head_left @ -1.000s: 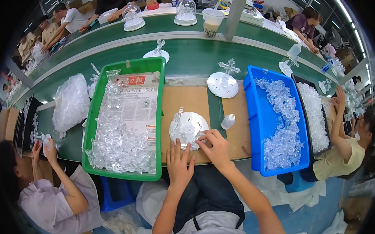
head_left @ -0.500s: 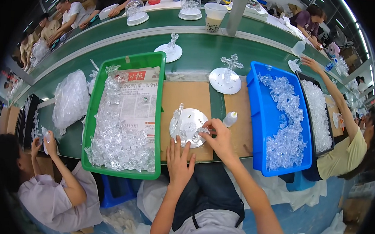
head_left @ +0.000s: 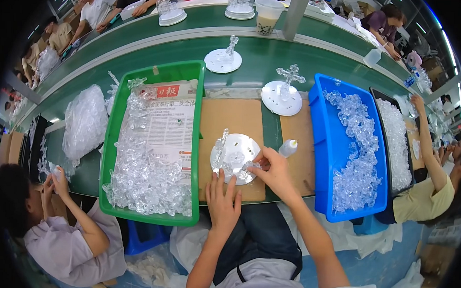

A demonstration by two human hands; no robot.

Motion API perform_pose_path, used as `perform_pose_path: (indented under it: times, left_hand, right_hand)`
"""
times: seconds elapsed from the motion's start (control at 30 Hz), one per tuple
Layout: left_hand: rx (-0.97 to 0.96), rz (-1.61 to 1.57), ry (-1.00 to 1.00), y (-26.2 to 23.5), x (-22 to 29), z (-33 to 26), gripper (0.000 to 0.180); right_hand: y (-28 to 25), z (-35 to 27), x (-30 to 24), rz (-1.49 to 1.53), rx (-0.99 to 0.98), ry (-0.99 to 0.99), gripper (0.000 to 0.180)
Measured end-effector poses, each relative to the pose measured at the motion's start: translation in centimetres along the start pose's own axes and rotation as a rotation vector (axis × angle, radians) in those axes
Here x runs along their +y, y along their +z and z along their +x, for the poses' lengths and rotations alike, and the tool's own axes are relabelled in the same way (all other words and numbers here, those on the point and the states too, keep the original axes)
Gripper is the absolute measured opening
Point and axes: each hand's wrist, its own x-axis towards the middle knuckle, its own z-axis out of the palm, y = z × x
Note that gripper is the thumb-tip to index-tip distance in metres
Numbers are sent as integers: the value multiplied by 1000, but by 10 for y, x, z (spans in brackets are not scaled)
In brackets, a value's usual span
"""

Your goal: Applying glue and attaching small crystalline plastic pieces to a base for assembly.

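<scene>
A round silvery-white disc lies on brown cardboard in front of me. A clear plastic cross-like piece stands near its left side. My left hand is open, fingers outstretched, with the tips touching the disc's near edge. At the disc's right side, my right hand pinches a small clear plastic piece low against the surface. The fingers partly hide that piece, so its exact shape is unclear. A small white squeeze bottle stands just beyond my right hand.
A green bin with clear pieces on newspaper stands left; a blue bin of clear pieces stands right. Farther off are two discs with clear uprights, a left disc and a right disc. Co-workers sit on both sides.
The view has shifted slightly. The far-left disc has slid right along the green surface. My hands hold nearly the same places at the near disc. The right-hand co-worker's reaching hand has moved right.
</scene>
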Motion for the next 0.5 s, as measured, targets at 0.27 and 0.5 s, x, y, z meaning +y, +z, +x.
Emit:
perform_pose_path:
  times: [0.27, 0.5]
  left_hand:
    - [126, 97, -32, 14, 13, 14, 35]
    - [213, 197, -58, 21, 0, 9, 29]
  right_hand:
    - [-1, 0, -4, -97, -11, 51, 27]
    - [-42, 56, -74, -666, 132, -280, 37]
